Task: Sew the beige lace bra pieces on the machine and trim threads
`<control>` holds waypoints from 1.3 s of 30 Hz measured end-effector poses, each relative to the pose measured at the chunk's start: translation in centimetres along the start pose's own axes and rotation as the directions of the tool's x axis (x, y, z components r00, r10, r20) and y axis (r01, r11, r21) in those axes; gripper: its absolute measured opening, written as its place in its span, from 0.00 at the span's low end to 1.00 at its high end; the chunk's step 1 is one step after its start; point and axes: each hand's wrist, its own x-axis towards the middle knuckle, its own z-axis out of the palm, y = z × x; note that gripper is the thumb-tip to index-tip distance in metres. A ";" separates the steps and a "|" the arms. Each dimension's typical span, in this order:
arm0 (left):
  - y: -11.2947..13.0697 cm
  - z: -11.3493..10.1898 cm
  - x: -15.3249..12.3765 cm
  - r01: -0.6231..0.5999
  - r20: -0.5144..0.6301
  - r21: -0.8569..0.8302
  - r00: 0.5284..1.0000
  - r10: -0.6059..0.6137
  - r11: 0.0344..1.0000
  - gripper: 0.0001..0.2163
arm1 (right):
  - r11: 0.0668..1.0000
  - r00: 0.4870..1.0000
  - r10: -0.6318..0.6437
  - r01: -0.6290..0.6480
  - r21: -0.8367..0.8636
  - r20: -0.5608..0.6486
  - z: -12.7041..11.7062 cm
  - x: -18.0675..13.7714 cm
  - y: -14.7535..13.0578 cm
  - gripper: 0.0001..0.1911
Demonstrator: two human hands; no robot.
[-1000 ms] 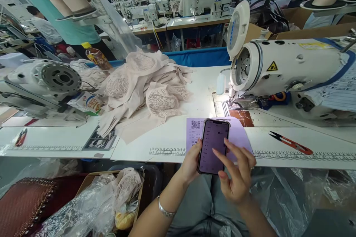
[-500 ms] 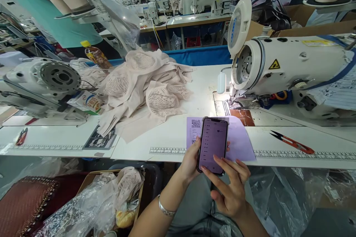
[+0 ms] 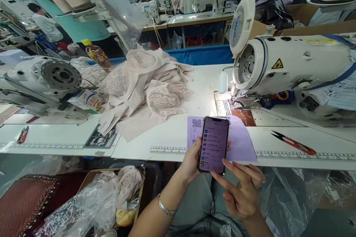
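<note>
A smartphone [image 3: 213, 144] with a lit screen showing a list is held upright in my left hand [image 3: 191, 160], whose fingers wrap round its back and sides. My right hand [image 3: 241, 187] is at the phone's lower right corner with its fingers spread, the index fingertip at the bottom edge of the screen. Behind the phone a purple paper sheet [image 3: 240, 140] with printed QR codes lies on the sewing table [image 3: 164, 139]. Left of it, beige lace bras [image 3: 162, 98] are heaped on the tabletop.
A sewing machine [image 3: 289, 61] with a lit needle area stands at the right; red-handled thread snips [image 3: 294, 142] lie before it. Another machine head [image 3: 47, 81], a drink bottle [image 3: 97, 53] and a small carton [image 3: 89, 100] are at the left. Below sits a box with plastic-wrapped items [image 3: 111, 192].
The phone's screen has switched to a list with small icons. My right hand has moved slightly right and down, while my left hand keeps holding the phone.
</note>
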 end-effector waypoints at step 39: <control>-0.6 0.0 0.4 -0.016 -0.106 -0.013 0.994 0.015 1.000 0.31 | 0.993 0.996 0.093 -0.091 -0.073 0.018 1.5 0.9 0.0 0.26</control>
